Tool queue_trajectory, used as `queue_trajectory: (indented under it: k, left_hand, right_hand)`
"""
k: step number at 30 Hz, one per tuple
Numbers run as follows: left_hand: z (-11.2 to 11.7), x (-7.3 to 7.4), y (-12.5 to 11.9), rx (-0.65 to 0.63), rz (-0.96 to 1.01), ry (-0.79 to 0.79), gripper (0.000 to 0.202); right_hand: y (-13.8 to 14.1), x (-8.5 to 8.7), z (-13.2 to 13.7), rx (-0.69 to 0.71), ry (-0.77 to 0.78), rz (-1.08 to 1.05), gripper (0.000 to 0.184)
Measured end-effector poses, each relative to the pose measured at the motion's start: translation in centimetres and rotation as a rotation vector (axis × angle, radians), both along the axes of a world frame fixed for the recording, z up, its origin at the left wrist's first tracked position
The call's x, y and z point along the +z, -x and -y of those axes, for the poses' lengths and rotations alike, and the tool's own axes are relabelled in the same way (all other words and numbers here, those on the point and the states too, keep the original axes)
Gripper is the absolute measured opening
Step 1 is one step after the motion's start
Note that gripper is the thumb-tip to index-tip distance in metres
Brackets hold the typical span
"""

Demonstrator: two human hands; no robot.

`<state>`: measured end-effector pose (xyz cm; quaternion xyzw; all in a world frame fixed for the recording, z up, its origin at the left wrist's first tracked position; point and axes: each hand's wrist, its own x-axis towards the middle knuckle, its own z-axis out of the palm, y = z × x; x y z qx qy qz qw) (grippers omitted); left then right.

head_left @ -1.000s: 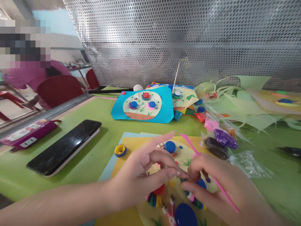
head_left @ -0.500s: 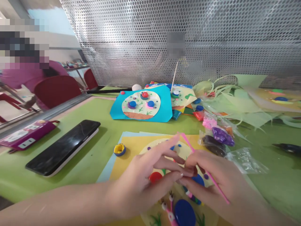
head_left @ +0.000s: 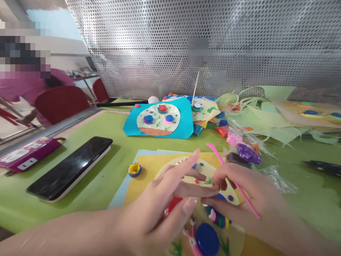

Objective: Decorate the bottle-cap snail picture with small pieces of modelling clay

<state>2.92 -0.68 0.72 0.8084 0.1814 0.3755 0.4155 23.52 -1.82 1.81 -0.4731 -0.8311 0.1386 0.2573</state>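
My left hand (head_left: 162, 206) and my right hand (head_left: 247, 202) meet fingertip to fingertip over a pale paper disc (head_left: 186, 170) glued on a yellow sheet (head_left: 144, 177). My right hand holds a thin pink modelling stick (head_left: 226, 170), its flat tip pointing up and away. My left hand's fingers are stretched forward, with the thumb below; what the fingertips pinch between the two hands is too small to make out. Blue bottle caps (head_left: 207, 239), a red cap (head_left: 173, 204) and small clay figures (head_left: 217, 218) sit on the disc under my hands.
A black phone (head_left: 71, 167) and a purple case (head_left: 26, 158) lie at left on the green table (head_left: 112, 135). A yellow-filled cap (head_left: 135, 169) sits by the sheet. A finished blue collage (head_left: 160, 119), bags of clay (head_left: 245, 153) and green paper strips (head_left: 266, 117) lie behind. A perforated metal screen (head_left: 213, 42) backs the table. A person in purple sits far left.
My hands drifted slightly toward me and the view tilted. My left thumb dropped lower, away from the forefinger. The pink stick's tip swung a little to the right.
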Motion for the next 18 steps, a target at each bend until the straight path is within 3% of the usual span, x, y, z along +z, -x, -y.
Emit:
queue_trajectory:
  k: [8, 13, 18]
  left_hand:
    - [0.7, -0.1, -0.1, -0.004, 0.054, 0.116, 0.056]
    - [0.8, -0.3, 0.0, -0.004, 0.150, 0.362, 0.053]
    - [0.8, -0.3, -0.2, -0.043, 0.084, 0.286, 0.053]
  right_hand:
    - [0.8, -0.2, 0.4, -0.001, 0.013, -0.058, 0.014]
    - [0.8, 0.1, 0.5, -0.048, 0.041, -0.026, 0.013]
    - [0.8, 0.0, 0.2, -0.045, 0.009, -0.020, 0.013]
